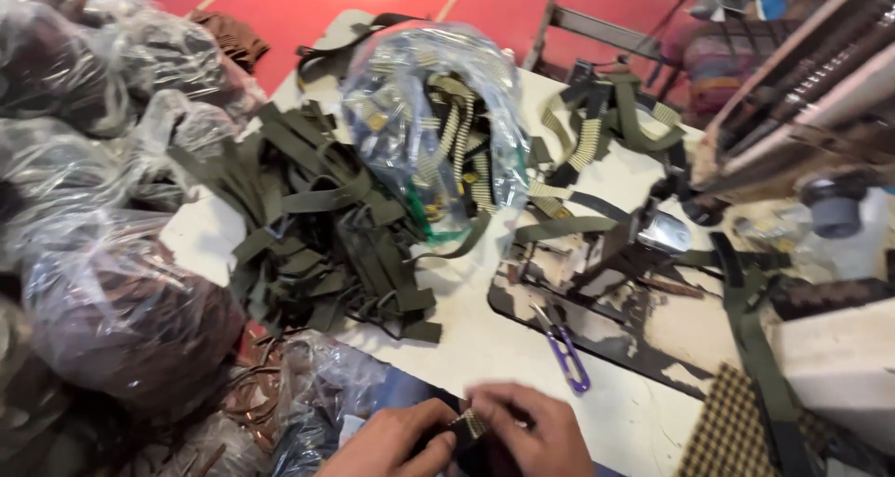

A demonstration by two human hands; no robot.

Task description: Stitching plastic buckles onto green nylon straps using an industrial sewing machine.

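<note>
1. Strap piece [469, 424], a short length of striped webbing with a dark end, sits low at six o'clock, pinched between both hands just above the near edge of the white counter [466, 346].
2. Over at nine o'clock, clear plastic bags [112, 300] of dark goods are heaped up, crowding the counter's left side.
3. Left hand [396, 442] comes in at seven o'clock, fingers curled shut on the dark end of the strap piece. Thumb on top, looks like; the frame is blurred, so the exact grip is hard to call.
4. Dead centre, a tangled pile of olive straps [322, 230] with metal rings sprawls across the counter, and at twelve o'clock a clear bag of striped straps [438, 123] stands just beside it.
5. Right hand [531, 430] is closed on the striped end, touching the left hand, the two held tight together.
6. My read: keep the pinch close to the join, fingertips near each other, so the short webbing stays flat and doesn't twist.
7. Purple-handled snips [564, 351] lie at five o'clock of the pile, near the right hand.
8. Further right, at three o'clock, loose straps trail across a worn dark board [653, 346], with a sewing machine [820, 85] at two o'clock.
</note>
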